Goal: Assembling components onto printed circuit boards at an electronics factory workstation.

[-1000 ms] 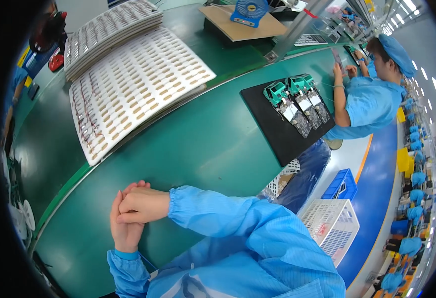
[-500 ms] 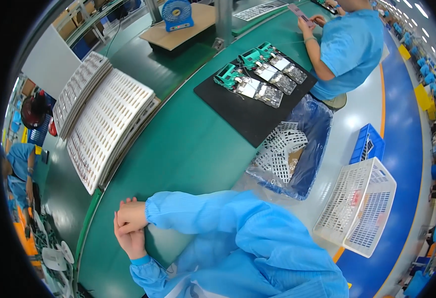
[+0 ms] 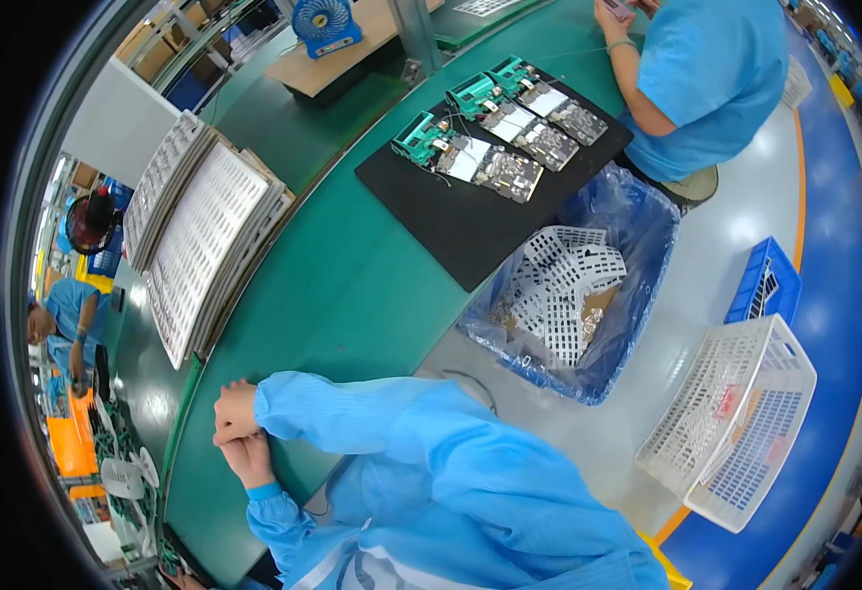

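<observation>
Both of my hands rest together over the near left part of the green table (image 3: pixel 303 295). My right hand (image 3: pixel 237 413) lies across the fingers of my left hand (image 3: pixel 247 462), its own fingers curled round them. Most of my left hand's fingers are hidden under it, so their pose does not show. No object is visible in either hand. Farther off, a black mat (image 3: pixel 431 221) carries several green-and-dark electronic assemblies, among them a circuit board (image 3: pixel 510 175) with a white patch.
Stacks of white slotted trays (image 3: pixel 210 246) stand at the left edge. Right of the table are a lined blue bin (image 3: pixel 637 305) with perforated white sheets, a white basket (image 3: pixel 716 393) and a blue crate (image 3: pixel 765 285). A co-worker (image 3: pixel 706 88) sits beyond; a blue fan (image 3: pixel 326 25) stands behind.
The view has shifted, so the mat and trays sit slightly farther left and the bin farther right. My hands stay together, with the right one still over the left.
</observation>
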`<state>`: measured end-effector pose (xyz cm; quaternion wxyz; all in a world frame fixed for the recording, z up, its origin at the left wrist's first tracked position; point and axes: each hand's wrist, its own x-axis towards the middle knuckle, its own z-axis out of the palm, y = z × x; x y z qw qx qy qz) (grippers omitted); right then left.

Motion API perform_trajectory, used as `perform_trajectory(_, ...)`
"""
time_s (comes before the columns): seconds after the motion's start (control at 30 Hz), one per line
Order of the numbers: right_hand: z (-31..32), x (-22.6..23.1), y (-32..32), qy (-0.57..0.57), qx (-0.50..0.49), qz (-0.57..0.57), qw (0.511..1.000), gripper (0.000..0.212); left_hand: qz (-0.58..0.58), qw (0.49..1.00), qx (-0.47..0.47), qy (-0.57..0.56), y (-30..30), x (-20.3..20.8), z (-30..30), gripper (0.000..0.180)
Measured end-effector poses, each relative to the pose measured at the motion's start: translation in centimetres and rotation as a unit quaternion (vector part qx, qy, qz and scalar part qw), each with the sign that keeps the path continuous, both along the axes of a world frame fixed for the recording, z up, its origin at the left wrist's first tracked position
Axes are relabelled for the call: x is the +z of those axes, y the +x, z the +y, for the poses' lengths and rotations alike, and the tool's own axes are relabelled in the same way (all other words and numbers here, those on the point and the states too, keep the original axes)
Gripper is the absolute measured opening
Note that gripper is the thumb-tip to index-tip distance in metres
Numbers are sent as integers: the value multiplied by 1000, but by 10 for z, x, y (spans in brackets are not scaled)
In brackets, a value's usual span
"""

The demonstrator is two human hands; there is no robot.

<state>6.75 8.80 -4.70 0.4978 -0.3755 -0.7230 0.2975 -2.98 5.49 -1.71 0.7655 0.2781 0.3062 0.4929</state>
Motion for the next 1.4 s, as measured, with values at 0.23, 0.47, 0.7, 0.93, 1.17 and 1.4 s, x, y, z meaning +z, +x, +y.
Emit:
perform_trajectory(0.23,-2,2,1,-16,-41,-9,999,37,-21,998,-46,23,-14,-18,14,55)
perform_trajectory(0.47,-14,16,9,-32,37,-48,998,33,-62,996,-61,26,-33,-25,15,55)
perform_trajectory(0.7,-4,12,-5,-18,45,-27,998,33,-41,998,-1,-46,-25,2,9,50)
perform_trajectory(0.93,10,11,-15,-53,56,7,997,38,-22,996,-46,-76,-55,-11,40,45)
perform_trajectory(1.17,23,9,-23,-110,46,19,993,42,9,987,-108,-116,-67,-18,71,46)
perform_trajectory(1.4,48,-15,-38,-42,-24,-19,999,37,-61,978,-143,-141,-59,-25,96,42)
